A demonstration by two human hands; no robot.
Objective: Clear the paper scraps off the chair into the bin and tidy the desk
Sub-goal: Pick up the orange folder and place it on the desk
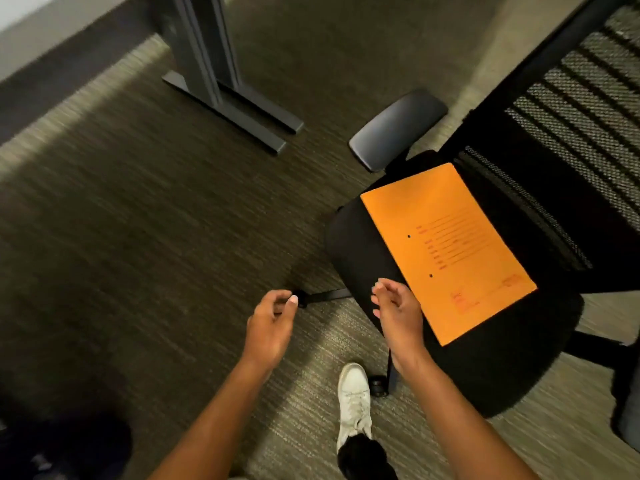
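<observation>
A flat orange paper folder (446, 251) is seen lying on the black fabric chair seat (360, 251). Both the left hand (270, 327) and right hand (398, 313) are held empty, fingers loosely curled, the right beside the folder's edge.

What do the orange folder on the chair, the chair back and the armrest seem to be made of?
Orange folder: probably thin matte card; it lies flat, with printed lines and two punched holes.
Chair back: black mesh fabric; the open weave shows.
Armrest: likely smooth plastic or rubber, with a soft sheen.

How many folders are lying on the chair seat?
1: an orange folder lies flat on the black chair seat, beside the right hand. No loose scraps show.
</observation>
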